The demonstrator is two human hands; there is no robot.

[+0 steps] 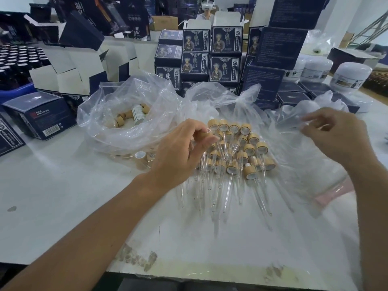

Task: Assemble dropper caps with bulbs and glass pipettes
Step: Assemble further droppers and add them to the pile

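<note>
On the white table, the left hand pinches one wooden dropper cap between its curled fingers just above the pile of assembled droppers, while the right hand pinches the clear plastic bag beside that pile.

caps: pale wood-look, matt
pipettes: clear glass, glossy, lying below the caps
bags: thin clear plastic, crinkled, shiny
table: smooth white, scuffed
boxes: printed card, behind the caps
</note>
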